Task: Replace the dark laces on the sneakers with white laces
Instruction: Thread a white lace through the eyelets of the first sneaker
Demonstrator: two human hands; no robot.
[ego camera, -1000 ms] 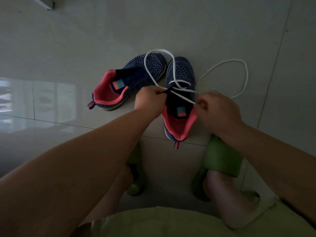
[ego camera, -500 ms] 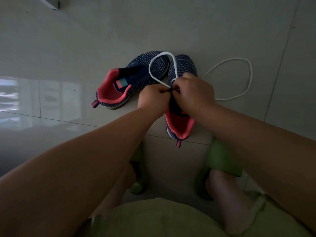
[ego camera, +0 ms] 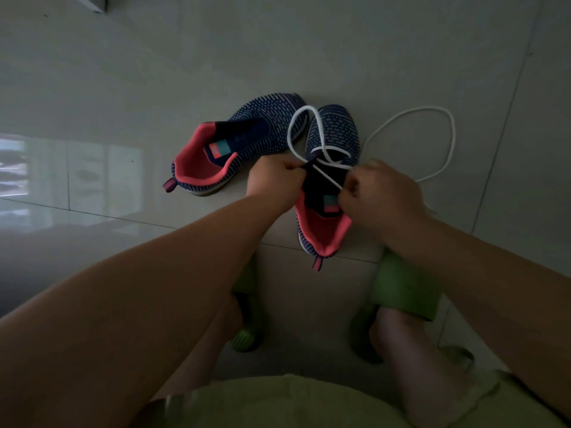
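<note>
The left hand grips the shoe edge; the right hand pinches the white lace. Pulling too hard could yank it out.

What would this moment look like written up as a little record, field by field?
place: pale tiled floor
near shoe: upright, partly threaded with the white lace
far shoe: beside it on the floor, no lace visible
left hand: grips the near shoe's left edge by the eyelets
right hand: pinches a strand of the lace, pulled across the tongue
loose lace: one loop over the toes, another on the floor to the right
footwear: green sandals
</note>
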